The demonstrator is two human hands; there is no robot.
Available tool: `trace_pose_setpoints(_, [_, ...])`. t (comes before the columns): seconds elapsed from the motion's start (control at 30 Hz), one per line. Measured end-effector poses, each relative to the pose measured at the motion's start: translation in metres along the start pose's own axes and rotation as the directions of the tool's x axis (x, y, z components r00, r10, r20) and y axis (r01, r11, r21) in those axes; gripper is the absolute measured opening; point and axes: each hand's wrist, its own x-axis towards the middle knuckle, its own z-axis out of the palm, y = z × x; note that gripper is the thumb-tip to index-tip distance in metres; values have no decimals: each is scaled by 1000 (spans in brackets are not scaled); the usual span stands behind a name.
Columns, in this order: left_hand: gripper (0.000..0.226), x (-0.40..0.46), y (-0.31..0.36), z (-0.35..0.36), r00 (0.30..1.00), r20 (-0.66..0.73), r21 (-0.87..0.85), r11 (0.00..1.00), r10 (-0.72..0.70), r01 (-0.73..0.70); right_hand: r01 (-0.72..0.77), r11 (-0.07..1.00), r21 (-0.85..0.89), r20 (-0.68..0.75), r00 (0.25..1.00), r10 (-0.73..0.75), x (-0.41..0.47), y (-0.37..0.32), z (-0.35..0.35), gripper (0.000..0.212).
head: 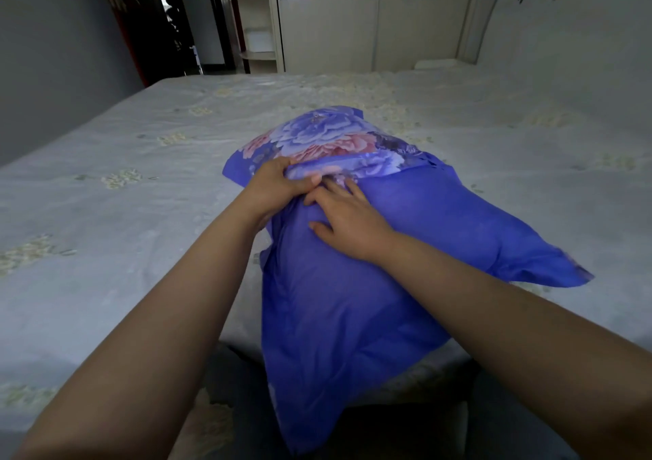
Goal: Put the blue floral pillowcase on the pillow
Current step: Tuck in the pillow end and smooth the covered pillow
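Near the bed's front edge, the left hand (pixel 278 186) grips a bunched fold of the blue floral pillowcase (pixel 352 248), fingers curled over the fabric, while the right hand (pixel 344 218) lies flat beside it, fingers spread on the plain blue side. Filled out, the case runs from that edge toward the middle of the bed (pixel 123 195), its floral face at the far end. Pale flowered sheeting covers the mattress.

Dim room, pale wardrobe (pixel 374 32), perhaps shelving (pixel 255 18).
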Motion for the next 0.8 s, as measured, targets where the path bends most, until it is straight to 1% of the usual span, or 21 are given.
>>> trace_pose_setpoints(0.03, [33,-1,1,-1,1000,25,19,1000,13,-13,-16,1000,-17,112,994,18,1,4,2,35])
trace_pose_setpoints(0.07, [23,-1,2,0,999,29,47,998,35,-36,-26,999,-20,190,981,29,3,8,2,40])
trace_pose_setpoints(0.1, [13,-2,4,3,998,20,88,994,66,-67,-31,999,-10,238,971,32,6,11,3,45])
trace_pose_setpoints(0.13, [8,-3,7,7,996,5,145,985,92,-92,-36,999,1,273,961,34,10,13,3,51])
trace_pose_setpoints(0.2, [27,-7,10,18,989,-45,284,951,138,-120,-65,997,46,299,953,48,15,16,3,58])
trace_pose_setpoints(0.23, [33,-9,9,23,985,-72,355,927,159,-124,-85,991,106,267,962,54,16,16,1,54])
trace_pose_setpoints(0.27, [37,-12,7,28,978,-102,423,898,183,-124,-102,982,159,193,979,70,14,18,-3,45])
trace_pose_setpoints(0.3, [40,-16,5,34,971,-130,480,870,198,-113,-111,980,165,78,992,99,11,19,-6,35])
trace_pose_setpoints(0.33, [42,-20,1,39,965,-153,515,851,213,-107,-119,988,97,-71,989,126,4,21,-8,25])
trace_pose_setpoints(0.4, [45,-27,-6,48,961,-174,535,840,217,-93,-186,972,-144,-351,928,125,-13,28,-11,20])
trace_pose_setpoints(0.43, [45,-31,-8,49,960,-186,528,845,210,-83,-238,946,-222,-441,889,121,-21,31,-14,20])
trace_pose_setpoints(0.47, [46,-33,-9,50,959,-198,518,852,203,-73,-297,920,-255,-487,862,143,-29,37,-17,21])
trace_pose_setpoints(0.5, [45,-34,-9,50,960,-209,508,859,187,-57,-370,892,-259,-498,843,205,-35,44,-20,25])
trace_pose_setpoints(0.53, [44,-35,-8,49,959,-220,503,863,177,-44,-460,855,-238,-469,825,314,-39,51,-24,34])
trace_pose_setpoints(0.57, [43,-35,-5,49,959,-225,507,861,172,-36,-552,811,-196,-389,803,452,-42,57,-29,47])
trace_pose_setpoints(0.6, [43,-35,-1,49,958,-225,520,854,177,-36,-623,767,-154,-267,773,575,-42,62,-33,60])
trace_pose_setpoints(0.63, [42,-34,4,50,957,-223,536,843,184,-37,-654,744,-138,-131,757,640,-42,66,-35,69])
trace_pose_setpoints(0.67, [41,-33,9,52,956,-224,557,830,192,-37,-639,754,-151,-2,763,647,-40,68,-36,73])
trace_pose_setpoints(0.7, [38,-31,15,53,954,-223,582,812,202,-36,-596,784,-172,99,781,616,-36,67,-35,74])
trace_pose_setpoints(0.73, [32,-27,20,56,950,-217,611,790,223,-46,-547,815,-188,163,801,576,-33,65,-33,73])
trace_pose_setpoints(0.8, [20,-18,26,62,943,-177,681,727,282,-90,-462,861,-212,228,833,504,-27,59,-33,70])
